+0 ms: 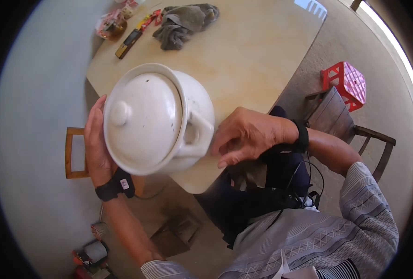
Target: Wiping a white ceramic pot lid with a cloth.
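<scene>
A white lidded ceramic pot (202,93) is tilted at the table's near corner, its round-knobbed lid (146,121) facing up and to the left. My left hand (97,139) grips the pot's left side, with the fingers along the rim and part of the palm hidden behind it. On the pot's right side is a loop handle (199,135). My right hand (243,135) is beside that handle, fingers loosely bent and thumb apart from them. Its fingertips are close against the pot, and whether they touch it is unclear. The pot's underside is hidden.
On the pale table (257,60) lie a crumpled grey cloth (183,23) and a black-and-yellow tool-like object (129,43); a brown jar (112,27) stands near the wall. A red stool (346,86) and wooden chair (332,111) are right, another chair (71,153) left.
</scene>
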A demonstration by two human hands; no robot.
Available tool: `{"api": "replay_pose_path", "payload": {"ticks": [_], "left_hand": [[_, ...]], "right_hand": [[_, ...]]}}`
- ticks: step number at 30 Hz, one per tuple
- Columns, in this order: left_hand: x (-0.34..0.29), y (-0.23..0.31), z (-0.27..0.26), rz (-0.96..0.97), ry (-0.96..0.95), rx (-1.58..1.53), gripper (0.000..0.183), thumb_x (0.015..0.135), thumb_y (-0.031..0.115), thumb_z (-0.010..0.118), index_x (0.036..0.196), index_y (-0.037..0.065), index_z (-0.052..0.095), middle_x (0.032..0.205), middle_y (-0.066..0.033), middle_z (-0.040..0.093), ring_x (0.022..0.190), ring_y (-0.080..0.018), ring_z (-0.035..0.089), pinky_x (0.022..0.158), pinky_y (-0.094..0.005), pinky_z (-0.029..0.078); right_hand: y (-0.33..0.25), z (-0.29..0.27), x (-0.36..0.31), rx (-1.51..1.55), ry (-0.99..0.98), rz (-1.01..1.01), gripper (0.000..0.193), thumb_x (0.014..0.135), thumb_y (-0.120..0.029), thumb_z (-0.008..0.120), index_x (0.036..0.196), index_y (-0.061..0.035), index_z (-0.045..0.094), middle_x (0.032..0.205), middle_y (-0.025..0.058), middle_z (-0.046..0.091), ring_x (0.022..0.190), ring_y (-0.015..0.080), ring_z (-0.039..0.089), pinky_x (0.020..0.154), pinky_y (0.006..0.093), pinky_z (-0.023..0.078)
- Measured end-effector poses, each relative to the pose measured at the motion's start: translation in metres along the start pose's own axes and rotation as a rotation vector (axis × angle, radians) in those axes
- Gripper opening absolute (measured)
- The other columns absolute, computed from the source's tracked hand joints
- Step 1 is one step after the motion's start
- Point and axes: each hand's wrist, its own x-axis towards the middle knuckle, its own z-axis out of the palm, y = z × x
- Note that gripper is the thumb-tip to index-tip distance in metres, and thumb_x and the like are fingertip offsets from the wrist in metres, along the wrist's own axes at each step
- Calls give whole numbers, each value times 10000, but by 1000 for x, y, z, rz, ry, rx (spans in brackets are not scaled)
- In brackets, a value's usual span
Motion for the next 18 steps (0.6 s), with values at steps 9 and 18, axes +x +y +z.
{"api": "replay_pose_path", "payload": {"ticks": [9,18], "left_hand": [[-62,-5,20,206,161,153,805,1129,475,651,1694,-28,377,1708,-240,447,1595,-313,413,1325,-429,299],[-86,-24,67,355,222,473,901,1085,521,692,1698,-33,333,1745,-254,341,1612,-354,367,1332,-441,289]], "right_hand": [[8,4,3,263,143,3,565,1082,-533,713,1089,19,837,868,64,805,798,124,707,761,287,581],[-24,23,6,340,278,34,701,1153,-579,560,1051,60,827,877,105,802,682,128,661,686,289,572]]}}
